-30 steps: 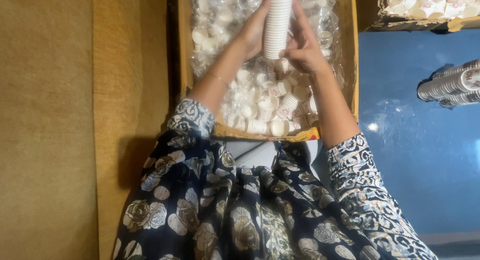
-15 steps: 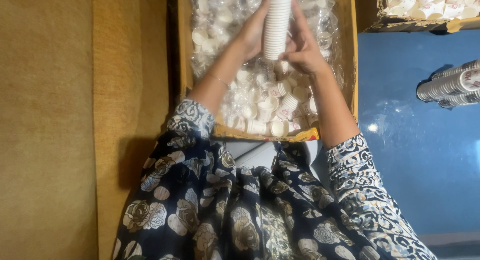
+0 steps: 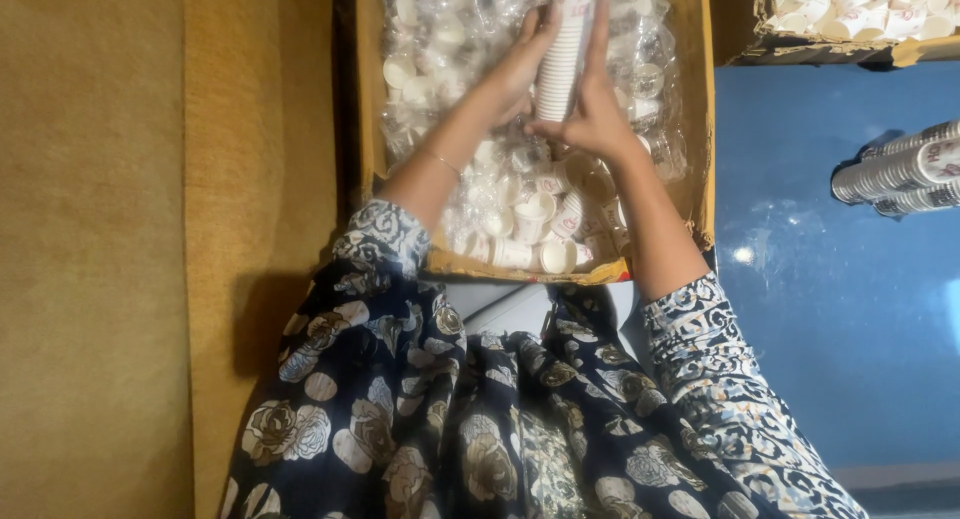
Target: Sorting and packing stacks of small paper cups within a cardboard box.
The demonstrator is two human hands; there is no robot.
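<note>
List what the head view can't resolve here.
- Cup stack: top cut off by the upper edge, so its height is unknown.
- Left hand and right hand: the stack hides the inner fingertips.
- Box: plastic glare blurs the loose cups; count unclear.
- Side stacks: cut off by the right edge.
- Second box: mostly out of frame.

White cups (image 3: 562,54) with red marks are showing in the grip, above a brown box (image 3: 372,129) lined with clear plastic (image 3: 450,39). Right of the grip, the table (image 3: 830,309) is showing blue. The dress (image 3: 480,419) is showing cream flowers on navy.
</note>
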